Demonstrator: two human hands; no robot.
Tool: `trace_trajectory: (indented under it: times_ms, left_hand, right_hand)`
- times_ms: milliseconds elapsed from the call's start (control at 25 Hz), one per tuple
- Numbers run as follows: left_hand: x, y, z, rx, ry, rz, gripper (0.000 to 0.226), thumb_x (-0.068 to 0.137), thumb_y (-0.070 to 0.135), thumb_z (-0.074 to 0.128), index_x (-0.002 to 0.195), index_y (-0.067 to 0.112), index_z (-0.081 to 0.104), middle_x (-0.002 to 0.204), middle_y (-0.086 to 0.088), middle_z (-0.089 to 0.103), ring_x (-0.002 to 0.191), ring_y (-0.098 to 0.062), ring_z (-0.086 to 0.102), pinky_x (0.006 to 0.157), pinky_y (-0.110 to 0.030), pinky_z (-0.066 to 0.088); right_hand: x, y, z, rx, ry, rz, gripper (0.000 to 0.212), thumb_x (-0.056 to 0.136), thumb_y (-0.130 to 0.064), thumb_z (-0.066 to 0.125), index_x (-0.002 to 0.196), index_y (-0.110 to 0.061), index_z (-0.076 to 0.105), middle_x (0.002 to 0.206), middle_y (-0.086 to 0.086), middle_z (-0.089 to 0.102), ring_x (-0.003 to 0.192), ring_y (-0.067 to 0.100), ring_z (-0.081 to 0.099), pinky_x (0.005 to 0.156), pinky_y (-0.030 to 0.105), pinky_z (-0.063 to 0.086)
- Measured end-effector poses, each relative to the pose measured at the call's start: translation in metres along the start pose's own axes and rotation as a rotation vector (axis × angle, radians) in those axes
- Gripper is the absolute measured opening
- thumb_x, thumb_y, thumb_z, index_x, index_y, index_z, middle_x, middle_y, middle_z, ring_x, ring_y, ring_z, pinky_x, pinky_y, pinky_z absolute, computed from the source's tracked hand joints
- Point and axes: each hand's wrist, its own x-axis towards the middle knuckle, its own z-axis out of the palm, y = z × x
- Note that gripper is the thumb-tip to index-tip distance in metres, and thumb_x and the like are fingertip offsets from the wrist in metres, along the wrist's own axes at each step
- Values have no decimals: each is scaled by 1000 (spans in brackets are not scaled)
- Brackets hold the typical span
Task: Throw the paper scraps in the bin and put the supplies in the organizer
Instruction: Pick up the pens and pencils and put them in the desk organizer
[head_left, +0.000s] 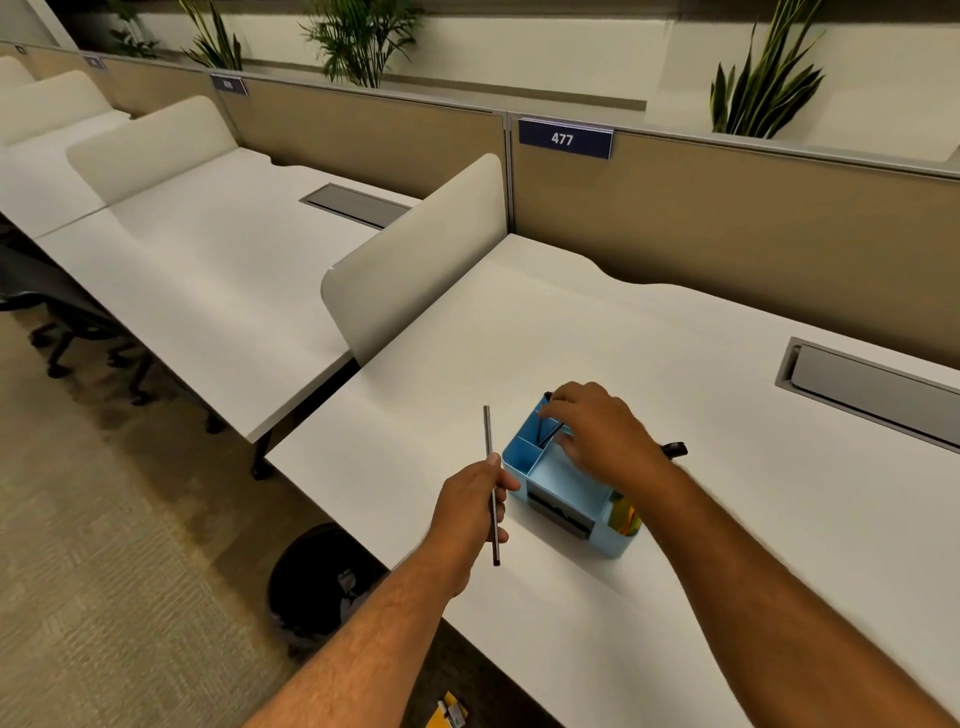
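- The supplies step is in hand: the blue organizer (569, 483) stands on the white surface (701, 426) just below the middle of the frame, and both hands work at it.
- The right hand (602, 431) hovers over the organizer's upper compartments with its fingers curled down at a couple of dark pens (549, 434) that stand tilted in the upper-left cell. Whether it pinches one or has just let go, I cannot tell.
- The left hand (475, 499) is closed around a long thin grey pencil (491, 483), gripping it near the middle. The pencil points up the frame and is clear of the surface, just left of the organizer.
- A black marker (674, 449) lies on the surface just right of the right wrist, partly hidden by it and not yet stowed.
- Something yellow and green sits in the organizer's lower-right cell, too blurred to name.
- The black bin (311, 587) stands on the floor at lower left, under the surface edge, with pale scraps inside. No paper scraps show on the surface, so that part looks done.
- Next, by my reading, the pencil needs tipping upright and lowering into a tall cell beside the pens. The right hand must clear the opening first.
- After that the marker remains to be picked up and stowed.
- Something yellow lies on the floor at the bottom edge; I cannot tell what it is.
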Motion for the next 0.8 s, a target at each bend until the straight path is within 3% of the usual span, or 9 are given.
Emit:
trace_trajectory:
  times_ms: [120,200,320,440,520,600,640,720,800]
  left_hand:
    - [-1,-5,2,140,-136,125,47,107,48,47,81,20,75,77,-1,58,68,-12,56,61,-27,55]
    - [-5,-12,7,290,-220,197,46,106,54,45,84,25,74,76,3,58,72,-11,56,62,-24,54]
    - [-9,-19,21,418,-273,217,39,104,60,45,89,36,71,82,11,63,76,-7,59,61,-18,52]
    - [-9,-23,32,472,-352,282,27,104,55,48,87,48,68,84,25,64,80,4,61,65,-17,49]
    - [-6,-23,33,532,-298,382,19,102,52,55,90,46,69,85,22,64,82,8,58,68,-16,46]
    - [-2,-25,27,503,-140,439,16,99,53,61,98,39,69,94,18,65,89,6,59,69,-11,45]
    - [-1,-27,22,420,-59,395,16,100,50,60,101,36,68,97,17,66,91,2,60,70,-11,45]
    - [3,-30,11,174,48,216,14,103,28,53,106,29,67,94,7,65,87,-12,60,74,-23,51]
    - [5,-32,-1,45,90,63,29,98,8,45,110,23,66,91,-5,60,80,-18,57,73,-34,59]
  right_hand:
    - [-42,-14,0,572,276,240,22,99,-35,64,119,-30,71,116,-15,65,105,1,60,86,26,50]
    - [-69,-34,2,753,275,325,23,99,-47,60,115,-34,70,109,-21,65,101,-6,61,76,18,49]
    - [-92,-52,9,888,270,367,14,100,-39,66,111,-33,71,108,-19,69,99,-2,64,70,17,54]
    - [-101,-56,12,1197,323,515,10,100,-30,68,98,-37,74,93,-13,76,92,7,72,67,23,62]
    - [-101,-53,8,1308,363,575,11,100,-28,68,95,-34,76,88,-6,77,84,13,74,66,25,63]
    - [-94,-43,-1,1331,522,579,11,102,-23,65,96,-27,74,86,3,76,76,18,73,67,30,63]
    - [-88,-35,-5,1297,627,560,11,103,-22,64,97,-25,72,85,5,75,74,19,72,68,31,63]
    - [-73,-21,-16,1203,795,494,9,103,-24,62,98,-26,69,86,2,74,76,19,73,69,27,63]
    - [-52,-12,-18,1095,833,428,7,103,-25,60,101,-26,68,88,-3,72,78,17,74,70,25,63]
